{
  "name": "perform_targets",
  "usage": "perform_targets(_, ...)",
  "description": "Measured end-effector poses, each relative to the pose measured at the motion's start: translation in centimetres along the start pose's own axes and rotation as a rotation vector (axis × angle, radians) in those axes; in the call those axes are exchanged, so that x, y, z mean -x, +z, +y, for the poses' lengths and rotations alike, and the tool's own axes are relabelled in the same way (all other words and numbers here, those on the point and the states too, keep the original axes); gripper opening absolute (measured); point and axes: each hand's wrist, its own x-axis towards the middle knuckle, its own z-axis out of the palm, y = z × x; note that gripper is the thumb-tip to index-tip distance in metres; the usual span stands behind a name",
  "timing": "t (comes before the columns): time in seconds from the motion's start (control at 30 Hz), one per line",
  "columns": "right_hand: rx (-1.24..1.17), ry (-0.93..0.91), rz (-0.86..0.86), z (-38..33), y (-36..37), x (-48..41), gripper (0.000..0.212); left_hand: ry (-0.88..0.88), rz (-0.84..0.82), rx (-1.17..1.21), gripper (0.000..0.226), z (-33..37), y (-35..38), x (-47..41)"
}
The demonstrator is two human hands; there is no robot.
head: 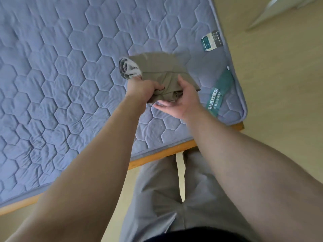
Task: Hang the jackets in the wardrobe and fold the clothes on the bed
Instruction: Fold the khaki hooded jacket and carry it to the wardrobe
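Head view. Item: folded garment [157, 65], khaki-tan woven cloth, doubled into a compact bundle with creased layers at the near end; a grey-and-white patterned fabric shows at its left end, and whether that is lining or a second piece cannot be told. Position: held up over the bed near its right-hand corner, its far end blurred. Left hand [141, 88]: fingers curled tight round the near left end of the bundle, gripping it. Right hand [185, 100]: fingers straight and reaching under the near right side, thumb laid against the cloth on top, supporting rather than clenching. Bed: blue-grey quilted mattress [70, 67] stitched in hexagons, lightly rumpled at the near left, lying on a wooden frame [157, 154]. On the mattress near the corner: a green printed label [222, 91] and a smaller dark-and-white tag [210, 41], both flat. Surroundings: pale wood floor [279, 84]; the person's grey trousers [166, 198] just beside the frame.
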Motion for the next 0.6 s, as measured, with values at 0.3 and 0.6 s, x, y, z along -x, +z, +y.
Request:
perform_targets(0.3,0.197,-0.350,0.295,-1.7,6.7,14.0,0.047,0.140,-0.145,-0.024,0.036,6.4,-1.0,15.7)
perform_targets(0.6,0.711,-1.143,0.579,-5.5,14.1,29.0,0.039,-0.101,-0.590,0.068,0.064,14.0,-5.2,22.4)
